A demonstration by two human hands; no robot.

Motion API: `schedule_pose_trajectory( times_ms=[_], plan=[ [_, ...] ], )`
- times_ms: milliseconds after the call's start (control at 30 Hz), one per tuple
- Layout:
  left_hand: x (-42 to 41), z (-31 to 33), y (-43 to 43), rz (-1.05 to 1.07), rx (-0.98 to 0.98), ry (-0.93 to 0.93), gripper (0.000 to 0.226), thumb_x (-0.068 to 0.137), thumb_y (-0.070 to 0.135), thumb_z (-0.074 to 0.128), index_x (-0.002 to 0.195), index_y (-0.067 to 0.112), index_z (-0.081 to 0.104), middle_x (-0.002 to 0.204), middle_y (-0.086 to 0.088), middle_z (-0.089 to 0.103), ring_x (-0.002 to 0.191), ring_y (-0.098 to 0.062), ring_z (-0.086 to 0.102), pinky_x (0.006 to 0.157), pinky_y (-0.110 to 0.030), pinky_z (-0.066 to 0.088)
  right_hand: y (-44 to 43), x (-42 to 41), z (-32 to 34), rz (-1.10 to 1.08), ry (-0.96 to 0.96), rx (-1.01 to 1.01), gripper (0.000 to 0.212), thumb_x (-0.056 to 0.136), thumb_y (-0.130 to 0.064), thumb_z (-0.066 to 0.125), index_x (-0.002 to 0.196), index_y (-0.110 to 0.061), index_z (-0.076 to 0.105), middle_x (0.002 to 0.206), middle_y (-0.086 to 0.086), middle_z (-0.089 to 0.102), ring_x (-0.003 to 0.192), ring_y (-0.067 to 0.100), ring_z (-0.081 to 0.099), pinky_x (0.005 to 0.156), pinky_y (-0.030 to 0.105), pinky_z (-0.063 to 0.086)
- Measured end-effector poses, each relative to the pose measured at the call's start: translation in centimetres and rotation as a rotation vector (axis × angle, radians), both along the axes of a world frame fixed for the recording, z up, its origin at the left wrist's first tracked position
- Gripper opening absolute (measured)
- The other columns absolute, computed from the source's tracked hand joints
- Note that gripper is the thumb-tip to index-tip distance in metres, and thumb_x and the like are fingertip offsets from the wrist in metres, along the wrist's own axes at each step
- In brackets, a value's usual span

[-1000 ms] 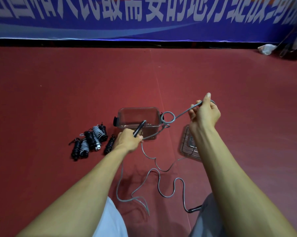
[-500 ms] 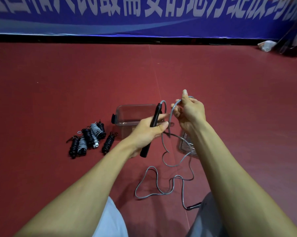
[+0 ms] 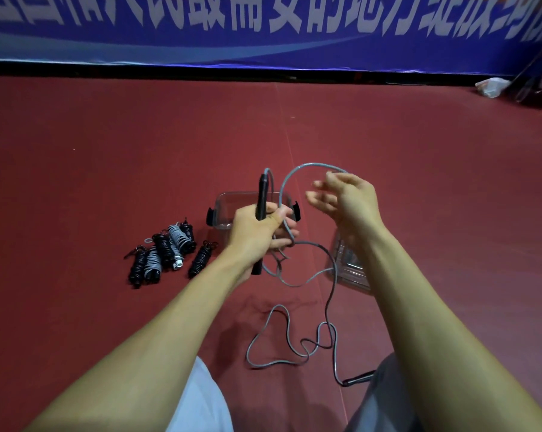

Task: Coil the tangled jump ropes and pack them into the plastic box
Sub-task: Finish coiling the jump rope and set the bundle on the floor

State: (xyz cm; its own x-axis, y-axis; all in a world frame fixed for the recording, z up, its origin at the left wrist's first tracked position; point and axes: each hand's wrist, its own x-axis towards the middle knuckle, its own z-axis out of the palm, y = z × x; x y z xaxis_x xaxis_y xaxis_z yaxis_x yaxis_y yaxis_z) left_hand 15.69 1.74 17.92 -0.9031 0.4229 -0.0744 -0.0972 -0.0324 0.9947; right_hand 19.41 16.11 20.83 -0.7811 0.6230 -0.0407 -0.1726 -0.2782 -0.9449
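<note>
left hand [image 3: 257, 232] grips handle [image 3: 261, 194], right hand [image 3: 347, 198] spread

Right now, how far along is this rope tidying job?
Done: several coiled ropes lie on the floor left of the plastic box, none visibly inside it. In hand: the left hand grips a black handle and one loop of the grey rope; the right hand is open beside that loop. Left: most of the rope sprawls on the floor, then packing everything.
</note>
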Motion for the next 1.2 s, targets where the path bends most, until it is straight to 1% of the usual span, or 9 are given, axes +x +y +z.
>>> schedule_pose_trajectory(
  times_ms=[100, 200, 267, 467, 633, 733, 900, 1067, 1200],
  plan=[
    [-0.5, 0.8, -0.4, 0.095, 0.149, -0.096, 0.014, 0.099, 0.010, 0.054, 0.094, 0.003, 0.065, 0.081, -0.011, 0.069, 0.072, -0.023, 0.073, 0.068, -0.033, 0.062, -0.4, -0.2, -1.0, 0.121, -0.177, 0.343, 0.020, 0.102, -0.012, 0.045, 0.088, -0.008, 0.057, 0.076, 0.010, 0.064, 0.055, 0.014, 0.063, 0.058, 0.024, 0.056],
    [-0.9, 1.4, -0.8, 0.153, 0.284, -0.201, 0.012, 0.100, 0.006, 0.052, 0.094, 0.002, 0.062, 0.084, -0.014, 0.068, 0.072, -0.024, 0.073, 0.065, -0.031, 0.061, -1.0, 0.2, -2.0, 0.356, -0.330, 0.707, 0.034, 0.098, -0.037, 0.047, 0.081, -0.016, 0.068, 0.085, 0.013, 0.072, 0.077, 0.027, 0.071, 0.085, 0.047, 0.056],
    [-1.1, 1.6, -1.1, 0.184, 0.339, -0.248, 0.011, 0.100, 0.005, 0.051, 0.095, 0.000, 0.060, 0.084, -0.015, 0.067, 0.070, -0.023, 0.073, 0.065, -0.031, 0.061, -1.6, 0.6, -2.0, 0.466, -0.347, 0.758, 0.038, 0.095, -0.046, 0.051, 0.089, -0.013, 0.069, 0.086, 0.014, 0.071, 0.074, 0.030, 0.070, 0.082, 0.054, 0.056],
    [-2.2, 1.8, -2.3, 0.295, 0.534, -0.407, 0.012, 0.100, 0.006, 0.050, 0.094, 0.000, 0.057, 0.085, -0.014, 0.066, 0.067, -0.022, 0.073, 0.059, -0.029, 0.060, -1.6, 1.0, -1.2, 0.529, -0.327, 0.671, 0.015, 0.090, -0.003, 0.065, 0.103, 0.002, 0.066, 0.071, 0.008, 0.067, 0.041, 0.012, 0.054, 0.044, 0.024, 0.049],
    [-3.4, 1.5, -3.6, 0.436, 0.733, -0.542, 0.012, 0.100, 0.005, 0.050, 0.093, -0.002, 0.057, 0.085, -0.015, 0.066, 0.074, -0.027, 0.071, 0.065, -0.035, 0.062, -1.5, 1.0, -2.1, 0.427, -0.498, 0.908, 0.027, 0.092, -0.001, 0.058, 0.103, -0.021, 0.071, 0.073, 0.010, 0.070, 0.035, 0.013, 0.056, 0.040, 0.020, 0.048],
    [-3.7, 1.4, -3.8, 0.513, 0.807, -0.568, 0.012, 0.100, 0.005, 0.051, 0.093, -0.001, 0.057, 0.085, -0.016, 0.064, 0.076, -0.028, 0.070, 0.068, -0.037, 0.062, -1.4, 0.7, -2.5, 0.357, -0.583, 0.980, 0.026, 0.091, 0.002, 0.053, 0.093, -0.016, 0.072, 0.077, 0.015, 0.072, 0.046, 0.021, 0.067, 0.046, 0.024, 0.055],
    [-3.3, 0.6, -2.8, 0.529, 0.570, -0.480, 0.011, 0.102, 0.008, 0.046, 0.094, 0.002, 0.051, 0.075, -0.010, 0.052, 0.066, -0.020, 0.062, 0.075, -0.038, 0.061, -1.5, 0.1, -3.3, 0.315, -0.549, 1.005, 0.019, 0.088, -0.003, 0.057, 0.075, -0.016, 0.065, 0.081, 0.011, 0.073, 0.070, 0.019, 0.069, 0.076, 0.037, 0.057],
    [-2.8, -1.1, -2.1, 0.334, 0.104, -0.143, 0.007, 0.100, 0.012, 0.052, 0.101, 0.007, 0.048, 0.068, -0.005, 0.044, 0.042, -0.004, 0.049, 0.053, -0.027, 0.058, -1.9, 0.0, -2.5, 0.271, -0.429, 0.749, 0.019, 0.088, -0.009, 0.060, 0.079, -0.019, 0.073, 0.069, -0.008, 0.065, 0.059, 0.000, 0.050, 0.056, 0.016, 0.036],
    [-2.4, -2.3, -1.8, 0.042, -0.218, 0.169, 0.011, 0.094, 0.015, 0.063, 0.090, 0.011, 0.053, 0.073, 0.003, 0.050, 0.047, -0.001, 0.055, 0.068, -0.038, 0.060, -1.5, 0.3, -2.5, 0.278, -0.441, 0.920, 0.012, 0.084, -0.030, 0.074, 0.081, -0.020, 0.077, 0.069, -0.001, 0.069, 0.059, 0.001, 0.053, 0.061, 0.015, 0.041]
  ],
)
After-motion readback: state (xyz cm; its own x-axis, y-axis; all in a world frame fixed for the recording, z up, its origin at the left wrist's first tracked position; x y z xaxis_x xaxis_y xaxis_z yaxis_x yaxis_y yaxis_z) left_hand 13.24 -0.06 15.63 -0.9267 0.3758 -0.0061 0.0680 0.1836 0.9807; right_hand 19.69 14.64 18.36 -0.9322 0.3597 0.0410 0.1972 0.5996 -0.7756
